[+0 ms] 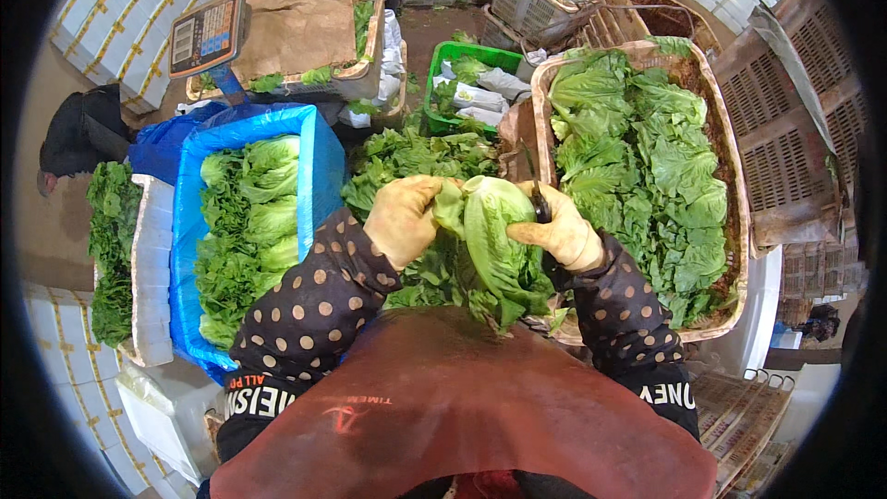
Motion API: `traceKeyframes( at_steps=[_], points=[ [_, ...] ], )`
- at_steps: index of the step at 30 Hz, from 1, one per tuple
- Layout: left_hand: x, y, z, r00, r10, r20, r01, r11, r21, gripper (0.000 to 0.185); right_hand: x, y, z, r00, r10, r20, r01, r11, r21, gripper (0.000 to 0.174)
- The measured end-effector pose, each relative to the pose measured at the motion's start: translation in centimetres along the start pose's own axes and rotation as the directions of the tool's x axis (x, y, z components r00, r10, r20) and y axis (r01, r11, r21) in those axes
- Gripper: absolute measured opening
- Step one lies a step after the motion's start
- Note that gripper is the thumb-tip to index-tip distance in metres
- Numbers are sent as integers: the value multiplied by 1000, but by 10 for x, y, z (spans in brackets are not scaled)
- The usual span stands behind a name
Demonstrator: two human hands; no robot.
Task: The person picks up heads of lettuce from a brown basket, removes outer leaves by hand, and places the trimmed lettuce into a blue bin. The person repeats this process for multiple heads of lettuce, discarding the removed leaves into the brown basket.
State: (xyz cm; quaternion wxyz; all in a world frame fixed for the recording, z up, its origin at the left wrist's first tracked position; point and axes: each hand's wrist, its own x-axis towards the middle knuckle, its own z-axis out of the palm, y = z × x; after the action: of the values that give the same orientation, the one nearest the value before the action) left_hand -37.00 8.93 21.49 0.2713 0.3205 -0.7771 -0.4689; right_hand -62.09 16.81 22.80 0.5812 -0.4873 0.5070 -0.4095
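Observation:
A head of romaine lettuce (493, 235) is between my hands in front of my red apron, its pale base toward the top. My left hand (405, 220), in a cream glove, grips a loose outer leaf at the base. My right hand (561, 229), gloved too, holds the lettuce's right side and a dark-handled knife (539, 201); the blade points away and is partly hidden. Under and beyond the hands lies a pile of loose lettuce leaves (429, 156).
At left stands a blue-lined box (305, 173) of lettuce, beside a white foam box (154, 270) of greens. A large plastic crate (741, 222) of lettuce is at right. A green crate (513, 55), a digital scale (206, 34) and a bending person (86, 128) are beyond.

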Motion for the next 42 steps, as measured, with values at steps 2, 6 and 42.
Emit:
traceKeyframes(
  at_steps=[2,6,42],
  points=[
    [6,-2,1,1000,26,-1,-26,982,186,25,-3,-7,-8,999,-26,-28,20,978,-206,57],
    [9,-7,10,996,-69,-53,52,961,-271,32,-4,0,-17,999,-39,-24,38,998,-40,55],
    [-186,-71,-38,745,-188,-640,-201,852,-484,84,44,22,182,952,-97,289,145,978,-148,66]
  ],
)
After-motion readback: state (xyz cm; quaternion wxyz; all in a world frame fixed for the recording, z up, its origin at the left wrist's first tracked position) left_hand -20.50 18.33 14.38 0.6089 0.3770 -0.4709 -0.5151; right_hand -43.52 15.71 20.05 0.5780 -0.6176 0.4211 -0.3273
